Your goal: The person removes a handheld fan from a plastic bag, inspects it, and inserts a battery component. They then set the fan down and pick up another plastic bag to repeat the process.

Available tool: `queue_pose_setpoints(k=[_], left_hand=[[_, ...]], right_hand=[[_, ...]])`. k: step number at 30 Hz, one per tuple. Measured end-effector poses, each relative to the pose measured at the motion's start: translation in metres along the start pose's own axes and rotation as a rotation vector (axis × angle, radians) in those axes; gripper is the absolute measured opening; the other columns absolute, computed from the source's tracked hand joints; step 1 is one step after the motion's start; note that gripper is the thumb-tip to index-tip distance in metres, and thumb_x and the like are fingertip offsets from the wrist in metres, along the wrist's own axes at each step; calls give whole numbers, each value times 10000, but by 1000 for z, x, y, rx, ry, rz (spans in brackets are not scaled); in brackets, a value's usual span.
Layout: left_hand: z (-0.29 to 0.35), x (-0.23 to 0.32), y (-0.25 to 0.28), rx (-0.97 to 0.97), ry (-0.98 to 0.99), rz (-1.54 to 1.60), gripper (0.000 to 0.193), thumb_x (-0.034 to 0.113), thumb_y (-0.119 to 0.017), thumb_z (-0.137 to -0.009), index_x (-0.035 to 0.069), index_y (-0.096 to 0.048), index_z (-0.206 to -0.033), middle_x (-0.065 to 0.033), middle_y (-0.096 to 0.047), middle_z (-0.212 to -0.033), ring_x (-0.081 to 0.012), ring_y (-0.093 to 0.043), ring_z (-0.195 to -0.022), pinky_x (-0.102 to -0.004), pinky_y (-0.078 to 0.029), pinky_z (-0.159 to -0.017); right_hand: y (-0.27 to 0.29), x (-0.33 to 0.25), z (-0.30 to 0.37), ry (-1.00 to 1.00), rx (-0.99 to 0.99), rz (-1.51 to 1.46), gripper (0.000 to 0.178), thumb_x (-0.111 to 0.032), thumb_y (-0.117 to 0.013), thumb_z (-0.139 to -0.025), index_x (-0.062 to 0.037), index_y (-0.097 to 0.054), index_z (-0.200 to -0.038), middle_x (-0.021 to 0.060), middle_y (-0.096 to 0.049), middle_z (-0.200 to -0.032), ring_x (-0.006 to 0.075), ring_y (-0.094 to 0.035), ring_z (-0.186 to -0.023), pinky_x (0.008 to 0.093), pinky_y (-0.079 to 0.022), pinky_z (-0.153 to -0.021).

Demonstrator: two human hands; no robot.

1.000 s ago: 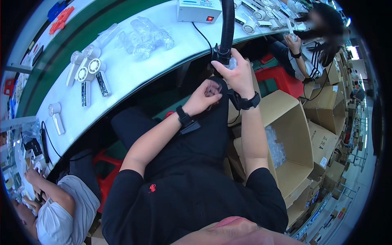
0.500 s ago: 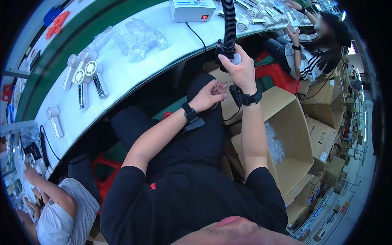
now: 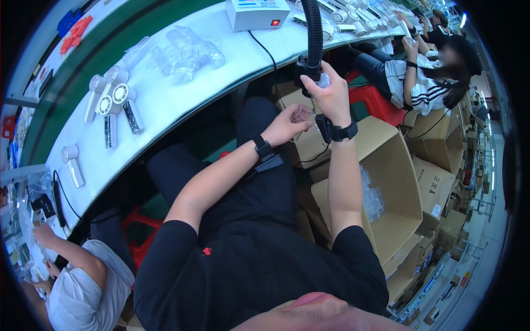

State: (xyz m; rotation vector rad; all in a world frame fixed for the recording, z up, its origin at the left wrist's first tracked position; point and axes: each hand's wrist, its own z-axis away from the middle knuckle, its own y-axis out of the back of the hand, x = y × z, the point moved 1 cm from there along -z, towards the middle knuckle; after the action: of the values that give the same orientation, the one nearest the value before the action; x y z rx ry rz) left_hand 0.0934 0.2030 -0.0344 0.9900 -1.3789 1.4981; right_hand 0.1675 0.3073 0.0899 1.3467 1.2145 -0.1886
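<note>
A black ribbed hose (image 3: pixel 313 33) comes down over the bench edge and ends in a black nozzle (image 3: pixel 307 69). My right hand (image 3: pixel 334 99) is closed beside the nozzle on a clear plastic piece (image 3: pixel 323 81), most of which the fingers hide. Lower and to the left, my left hand (image 3: pixel 287 124) has its fingers curled together. What the left fingers hold, if anything, is too small to make out. Both wrists wear black straps.
On the white bench (image 3: pixel 165 105) lie clear plastic shells (image 3: pixel 190 52) and several white handheld fans (image 3: pixel 105 105). A grey control box (image 3: pixel 256 15) stands at the back. An open carton (image 3: pixel 395 193) with clear plastic is at my right. Co-workers sit on both sides.
My right hand and the nozzle have shifted slightly right and nearer. My left hand has moved a little right. The co-worker at the right has shifted and holds a white piece up.
</note>
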Motion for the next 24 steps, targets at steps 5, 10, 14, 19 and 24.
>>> queue_pose_setpoints(k=[5,10,14,19,24], left_hand=[[-11,-6,-4,-3,-11,71,381,132,-692,-874,19,-500,-1182,-48,-598,-969,-115,-595,-872,-256,-485,-787],[-12,-9,-9,8,-22,-2,391,133,-697,-865,7,-499,-1178,-63,-600,-971,-116,-583,-884,-260,-488,-796],[-13,-16,-10,59,-68,65,396,113,-707,-858,18,-498,-1179,-54,-600,-973,-105,-577,-882,-251,-487,-803],[-10,-20,-8,60,-107,118,391,94,-718,-852,25,-499,-1168,-28,-587,-944,-87,-564,-857,-241,-482,-801],[5,-29,-5,22,-70,108,366,115,-706,-871,16,-493,-1151,-13,-579,-919,-79,-561,-848,-230,-475,-798]], right_hand=[[-1,-3,2,-6,7,-38,426,-227,-740,-823,-11,-625,-1171,63,-703,-887,96,-638,-765,247,-514,-699],[-1,-2,1,-3,17,-32,435,-234,-742,-823,-4,-624,-1173,63,-702,-894,101,-640,-771,248,-516,-706],[-2,0,3,13,25,-45,439,-238,-743,-824,4,-622,-1169,62,-702,-895,106,-643,-773,256,-519,-711],[-3,1,6,10,33,-54,446,-245,-741,-832,8,-613,-1177,64,-695,-921,108,-641,-773,266,-520,-700],[-4,9,11,-40,36,-253,392,-225,-705,-872,-10,-612,-1186,49,-674,-957,104,-622,-810,259,-506,-737]])
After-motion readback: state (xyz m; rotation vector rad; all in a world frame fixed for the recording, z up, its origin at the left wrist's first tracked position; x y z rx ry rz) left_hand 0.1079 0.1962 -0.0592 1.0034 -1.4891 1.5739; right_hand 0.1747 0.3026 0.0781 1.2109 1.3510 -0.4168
